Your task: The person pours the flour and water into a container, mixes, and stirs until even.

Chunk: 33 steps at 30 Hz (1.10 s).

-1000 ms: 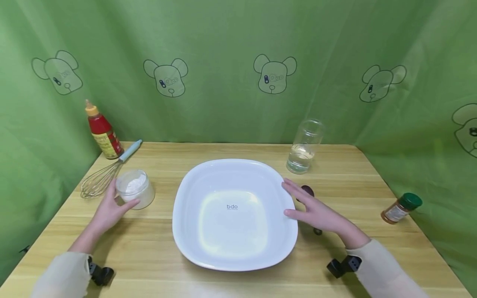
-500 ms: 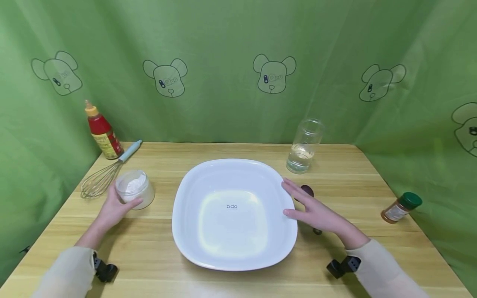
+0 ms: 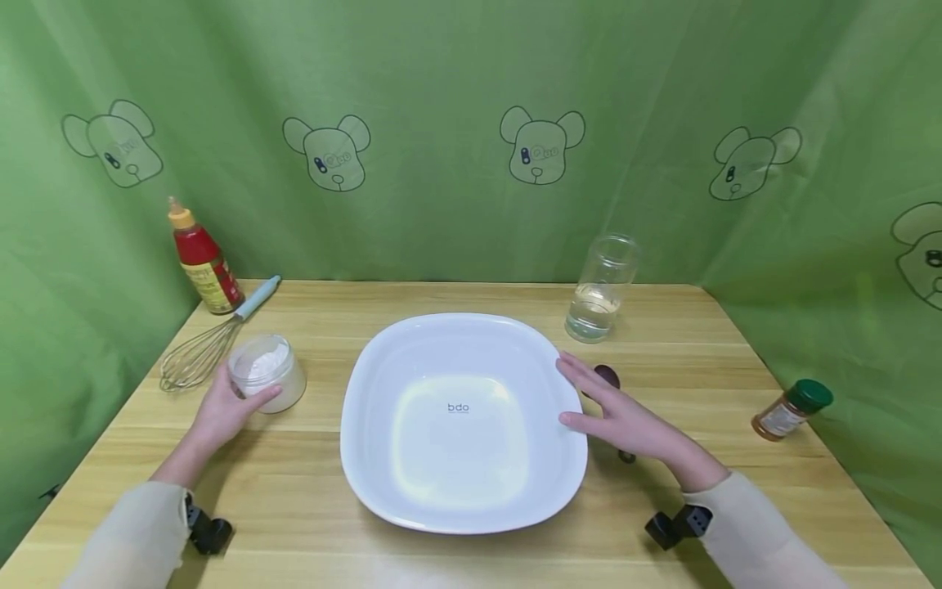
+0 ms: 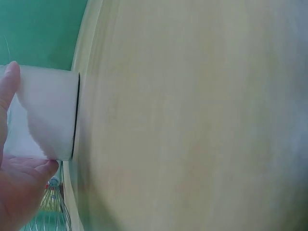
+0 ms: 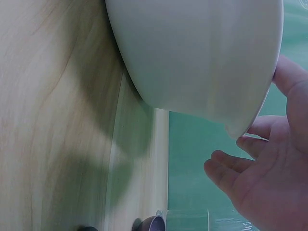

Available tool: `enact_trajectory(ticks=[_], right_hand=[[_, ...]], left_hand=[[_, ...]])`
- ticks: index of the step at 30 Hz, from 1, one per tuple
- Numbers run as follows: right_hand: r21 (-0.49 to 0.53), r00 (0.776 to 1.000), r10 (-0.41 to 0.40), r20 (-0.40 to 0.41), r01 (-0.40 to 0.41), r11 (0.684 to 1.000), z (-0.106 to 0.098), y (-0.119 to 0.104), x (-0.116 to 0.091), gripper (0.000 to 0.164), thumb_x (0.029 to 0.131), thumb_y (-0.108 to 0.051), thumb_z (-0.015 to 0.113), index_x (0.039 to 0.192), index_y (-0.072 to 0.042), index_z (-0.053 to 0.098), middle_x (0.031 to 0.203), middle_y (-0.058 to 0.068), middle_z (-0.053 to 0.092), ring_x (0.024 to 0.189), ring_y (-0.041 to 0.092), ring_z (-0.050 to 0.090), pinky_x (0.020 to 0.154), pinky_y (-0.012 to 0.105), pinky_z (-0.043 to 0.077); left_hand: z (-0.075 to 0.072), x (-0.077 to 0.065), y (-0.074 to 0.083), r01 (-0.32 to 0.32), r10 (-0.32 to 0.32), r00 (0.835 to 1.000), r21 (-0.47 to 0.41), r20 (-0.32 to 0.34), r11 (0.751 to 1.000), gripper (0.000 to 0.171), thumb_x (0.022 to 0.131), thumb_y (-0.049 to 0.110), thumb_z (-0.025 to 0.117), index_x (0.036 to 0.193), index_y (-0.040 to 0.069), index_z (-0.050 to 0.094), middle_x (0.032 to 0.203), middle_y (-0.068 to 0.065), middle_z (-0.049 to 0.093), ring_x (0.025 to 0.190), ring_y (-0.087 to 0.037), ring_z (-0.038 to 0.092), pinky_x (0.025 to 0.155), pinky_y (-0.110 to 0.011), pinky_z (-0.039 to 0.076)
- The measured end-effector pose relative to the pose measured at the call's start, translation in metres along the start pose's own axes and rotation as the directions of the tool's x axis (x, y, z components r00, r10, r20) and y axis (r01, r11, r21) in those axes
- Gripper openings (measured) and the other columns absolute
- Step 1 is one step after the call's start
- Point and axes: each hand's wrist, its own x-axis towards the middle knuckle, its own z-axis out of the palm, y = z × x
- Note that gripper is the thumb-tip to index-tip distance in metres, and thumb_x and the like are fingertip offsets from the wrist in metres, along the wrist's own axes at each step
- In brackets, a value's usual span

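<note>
At the left of the table my left hand (image 3: 224,409) grips a clear jar (image 3: 290,388) of white powder, thumb at the front and fingers along its left side. The left wrist view shows the jar (image 4: 50,110) standing on the wood between thumb and fingers. A large white basin (image 3: 459,466) marked "bdo" stands in the middle. My right hand (image 3: 625,417) rests its fingertips and thumb on the basin's right rim, fingers loosely extended. The right wrist view shows this hand (image 5: 274,168) at the basin's edge. A dark spoon (image 3: 607,376) lies partly hidden beneath the right hand.
Left of the jar lies a whisk (image 3: 221,339) with a blue handle, next to a red sauce bottle (image 3: 206,266). A tall glass (image 3: 596,303) with clear liquid stands behind the spoon. A green-capped spice jar (image 3: 791,411) is at the right edge. Green curtain (image 3: 441,221) surrounds the table.
My left hand has moved slightly forward and right, its thumb closing onto the jar's front. The right hand and the basin have stayed where they were.
</note>
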Motion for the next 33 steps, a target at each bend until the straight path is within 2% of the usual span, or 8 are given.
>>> enact_trajectory(ticks=[6, 9, 15, 25, 29, 33], right_hand=[[-0.001, 1.000, 0.002, 0.004, -0.002, 1.000, 0.000, 0.002, 0.000, 0.073, 0.091, -0.029, 0.059, 0.146, -0.006, 0.018, 0.152, 0.010, 0.005, 0.136, 0.033, 0.004, 0.102, 0.058, 0.014], [-0.004, 1.000, -0.002, 0.005, 0.002, 1.000, 0.000, 0.002, 0.000, 0.073, 0.091, -0.029, 0.059, 0.146, -0.006, 0.018, 0.152, 0.010, 0.005, 0.136, 0.032, 0.004, 0.103, 0.057, 0.015], [-0.007, 1.000, -0.008, 0.005, 0.008, 1.000, 0.000, 0.002, 0.001, 0.073, 0.091, -0.029, 0.059, 0.146, -0.005, 0.018, 0.152, 0.009, 0.005, 0.136, 0.032, 0.004, 0.103, 0.057, 0.014], [-0.003, 1.000, 0.000, 0.006, 0.000, 1.000, -0.001, 0.001, 0.000, 0.073, 0.091, -0.030, 0.059, 0.146, -0.005, 0.018, 0.152, 0.010, 0.004, 0.136, 0.032, 0.004, 0.103, 0.056, 0.014], [0.001, 1.000, -0.001, 0.004, 0.001, 1.000, -0.001, 0.000, 0.001, 0.073, 0.091, -0.029, 0.059, 0.146, -0.004, 0.018, 0.152, 0.010, 0.005, 0.136, 0.032, 0.004, 0.103, 0.057, 0.014], [0.002, 1.000, -0.001, 0.003, 0.001, 1.000, 0.000, -0.001, 0.001, 0.073, 0.091, -0.029, 0.059, 0.146, -0.003, 0.018, 0.152, 0.010, 0.005, 0.136, 0.032, 0.004, 0.103, 0.057, 0.014]], left_hand=[[0.000, 0.000, 0.000, 0.000, 0.000, 1.000, -0.011, -0.007, 1.000, 0.092, 0.080, 0.022, 0.073, 0.143, -0.003, 0.011, 0.137, -0.031, 0.028, 0.125, -0.046, 0.027, 0.101, -0.056, 0.020], [-0.001, 0.000, 0.001, 0.021, -0.021, 1.000, 0.000, -0.013, 1.000, 0.092, 0.081, 0.025, 0.072, 0.144, -0.003, 0.011, 0.137, -0.032, 0.028, 0.125, -0.046, 0.027, 0.101, -0.056, 0.021], [-0.005, 0.000, 0.011, 0.048, -0.048, 0.998, -0.007, -0.037, 0.999, 0.088, 0.083, 0.029, 0.069, 0.143, -0.003, 0.014, 0.136, -0.030, 0.030, 0.123, -0.045, 0.030, 0.100, -0.055, 0.025], [-0.014, 0.006, 0.051, -0.047, 0.043, 0.996, -0.047, -0.077, 0.998, 0.083, 0.083, 0.022, 0.070, 0.145, 0.005, 0.017, 0.140, -0.024, 0.030, 0.128, -0.042, 0.025, 0.100, -0.058, 0.021], [-0.014, 0.008, 0.069, -0.091, 0.087, 0.993, -0.038, -0.082, 0.995, 0.083, 0.082, 0.020, 0.072, 0.146, 0.008, 0.020, 0.140, -0.022, 0.031, 0.128, -0.041, 0.027, 0.099, -0.058, 0.023], [-0.013, 0.006, 0.089, -0.131, 0.130, 0.990, -0.033, -0.056, 0.991, 0.082, 0.081, 0.020, 0.073, 0.146, 0.015, 0.023, 0.139, -0.019, 0.034, 0.126, -0.041, 0.030, 0.095, -0.060, 0.028]])
